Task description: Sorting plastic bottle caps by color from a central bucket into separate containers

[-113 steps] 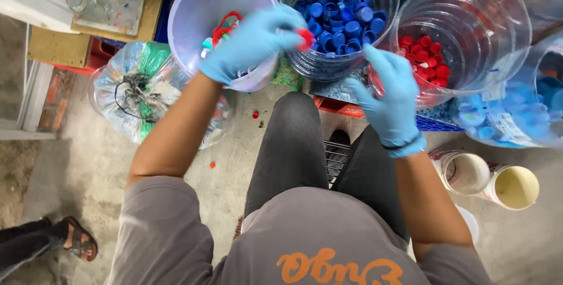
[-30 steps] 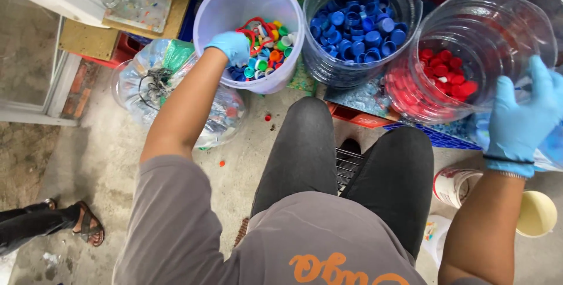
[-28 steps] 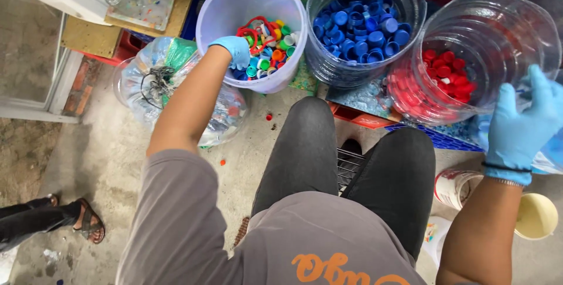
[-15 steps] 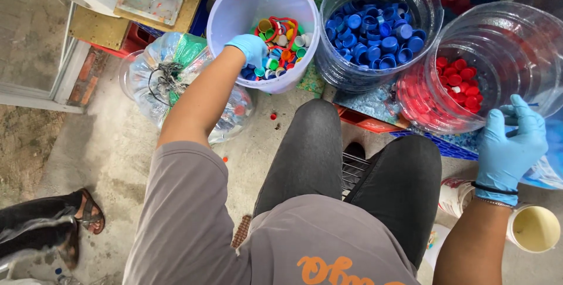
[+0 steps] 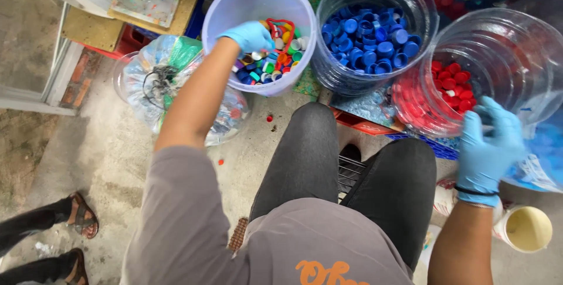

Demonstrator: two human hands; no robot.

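A clear jar of red caps stands at the right, a clear jar of blue caps in the middle, and a lavender bucket of mixed coloured caps at the left. The gloved left hand reaches down into the bucket, fingers curled onto the mixed caps; whether it pinches one cannot be told. The gloved right hand hovers just beside the red jar's near wall, fingers loosely spread, holding nothing visible.
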